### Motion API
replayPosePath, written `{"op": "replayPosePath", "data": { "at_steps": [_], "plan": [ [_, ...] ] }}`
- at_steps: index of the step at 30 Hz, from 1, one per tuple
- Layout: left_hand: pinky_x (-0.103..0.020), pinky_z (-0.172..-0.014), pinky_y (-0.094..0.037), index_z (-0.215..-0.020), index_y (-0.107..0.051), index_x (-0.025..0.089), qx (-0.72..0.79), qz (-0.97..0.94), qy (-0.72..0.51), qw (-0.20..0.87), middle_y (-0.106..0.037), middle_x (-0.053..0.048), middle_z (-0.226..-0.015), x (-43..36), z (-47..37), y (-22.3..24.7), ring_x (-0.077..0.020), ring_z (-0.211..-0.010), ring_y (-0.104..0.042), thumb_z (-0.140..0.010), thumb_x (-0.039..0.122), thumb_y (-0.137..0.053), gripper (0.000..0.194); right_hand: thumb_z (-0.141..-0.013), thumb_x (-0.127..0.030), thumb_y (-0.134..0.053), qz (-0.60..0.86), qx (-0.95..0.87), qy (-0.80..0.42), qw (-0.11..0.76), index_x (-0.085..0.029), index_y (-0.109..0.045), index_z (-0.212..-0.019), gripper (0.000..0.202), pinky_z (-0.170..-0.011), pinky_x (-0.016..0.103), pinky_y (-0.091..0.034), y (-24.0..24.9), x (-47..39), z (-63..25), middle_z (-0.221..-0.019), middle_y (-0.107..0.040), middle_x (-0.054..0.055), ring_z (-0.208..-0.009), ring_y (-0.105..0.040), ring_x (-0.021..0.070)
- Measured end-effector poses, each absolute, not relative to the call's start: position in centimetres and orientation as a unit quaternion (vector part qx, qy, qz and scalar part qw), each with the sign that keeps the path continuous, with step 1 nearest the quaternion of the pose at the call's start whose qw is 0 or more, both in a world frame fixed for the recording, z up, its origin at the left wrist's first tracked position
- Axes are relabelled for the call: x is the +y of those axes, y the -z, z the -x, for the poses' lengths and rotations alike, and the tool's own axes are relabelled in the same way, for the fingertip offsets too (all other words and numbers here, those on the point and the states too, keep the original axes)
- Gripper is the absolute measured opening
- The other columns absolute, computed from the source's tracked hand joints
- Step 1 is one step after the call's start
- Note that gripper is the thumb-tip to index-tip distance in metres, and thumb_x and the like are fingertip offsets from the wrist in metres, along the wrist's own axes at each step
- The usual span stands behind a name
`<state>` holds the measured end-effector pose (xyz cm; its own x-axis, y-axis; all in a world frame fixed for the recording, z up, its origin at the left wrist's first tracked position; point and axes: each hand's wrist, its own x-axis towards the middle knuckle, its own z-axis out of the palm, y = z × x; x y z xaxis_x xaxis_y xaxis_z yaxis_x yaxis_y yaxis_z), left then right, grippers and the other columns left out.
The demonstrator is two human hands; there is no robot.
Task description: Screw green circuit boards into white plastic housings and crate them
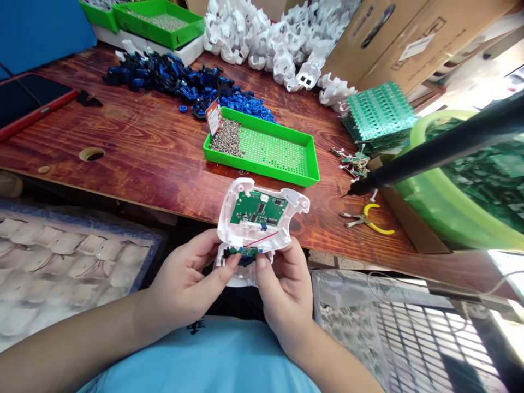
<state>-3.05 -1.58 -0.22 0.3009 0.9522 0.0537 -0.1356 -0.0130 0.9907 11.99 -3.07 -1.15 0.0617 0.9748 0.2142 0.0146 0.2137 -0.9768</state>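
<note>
Both hands hold a white plastic housing (224, 224) just in front of the table edge, its inside facing me. A large green circuit board (261, 209) sits in its upper part. Lower down, a small green circuit board (245, 251) lies across the housing, with a thin red wire (261, 239) above it. My left hand (190, 275) grips the left side, thumb at the small board. On the right side, my right hand (286, 286) is closed around the housing, its thumb also by the small board. The fingers behind the housing are hidden.
A green tray (278, 176) of small screws stands ahead. Yellow-handled cutters (368, 219) lie right, below a black screwdriver-like tool (429, 144). Behind are blue and black parts (176, 82), white housings (262, 38) and stacked green boards (380, 112). A yellow-green basin (417, 180) stands right.
</note>
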Motion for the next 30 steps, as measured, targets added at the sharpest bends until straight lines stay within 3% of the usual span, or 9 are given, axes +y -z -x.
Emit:
{"op": "replayPosePath", "data": {
  "at_steps": [4,10,17,26,30],
  "plan": [
    [-0.014,-0.091,-0.05,-0.127,-0.056,0.029,0.369,-0.575,-0.47,0.559,-0.068,0.002,-0.122,-1.6,3.2,0.7,-0.0133,-0.106,-0.065,-0.089,0.012,-0.056,0.041,-0.087,-0.02,-0.057,0.461,-0.54,-0.441,0.549,-0.027,-0.057,-0.105,0.02,-0.073,0.023,-0.046,0.7,-3.1,-11.9,-0.092,-0.059,0.001,-0.079,-0.057,0.0111],
    [-0.016,-0.089,-0.052,-0.128,-0.056,0.033,0.349,-0.61,-0.458,0.544,-0.069,0.005,-0.119,-1.4,3.5,0.7,-0.0156,-0.103,-0.067,-0.089,0.011,-0.054,0.045,-0.076,-0.01,-0.067,0.436,-0.508,-0.461,0.583,-0.025,-0.05,-0.113,0.043,-0.082,0.024,-0.051,0.3,-2.9,-11.0,-0.101,-0.064,0.0,-0.089,-0.063,0.0121],
    [-0.017,-0.09,-0.049,-0.134,-0.049,0.036,0.364,-0.68,-0.417,0.481,-0.067,0.005,-0.122,-1.7,3.9,0.9,-0.0148,-0.104,-0.065,-0.088,0.008,-0.051,0.054,-0.077,-0.013,-0.065,0.451,-0.528,-0.47,0.545,-0.023,-0.058,-0.102,0.028,-0.082,0.026,-0.052,0.4,-2.6,-11.0,-0.097,-0.068,0.001,-0.087,-0.064,0.0142],
    [-0.02,-0.083,-0.052,-0.13,-0.055,0.03,0.417,-0.69,-0.364,0.465,-0.072,0.001,-0.11,-1.5,3.5,-0.3,-0.0185,-0.095,-0.068,-0.088,0.012,-0.051,0.046,-0.077,-0.009,-0.061,0.421,-0.503,-0.503,0.562,-0.021,-0.057,-0.101,0.028,-0.082,0.026,-0.054,-0.4,-2.5,-10.7,-0.097,-0.068,0.002,-0.088,-0.066,0.0135],
    [-0.023,-0.078,-0.054,-0.132,-0.053,0.026,0.427,-0.694,-0.343,0.467,-0.074,-0.001,-0.096,-1.5,3.4,-0.7,-0.0182,-0.079,-0.068,-0.088,0.015,-0.051,0.046,-0.074,-0.008,-0.063,0.414,-0.47,-0.534,0.568,-0.023,-0.058,-0.097,0.028,-0.074,0.021,-0.055,-0.5,-2.3,-10.8,-0.091,-0.069,0.0,-0.081,-0.066,0.0113]
  ]
}}
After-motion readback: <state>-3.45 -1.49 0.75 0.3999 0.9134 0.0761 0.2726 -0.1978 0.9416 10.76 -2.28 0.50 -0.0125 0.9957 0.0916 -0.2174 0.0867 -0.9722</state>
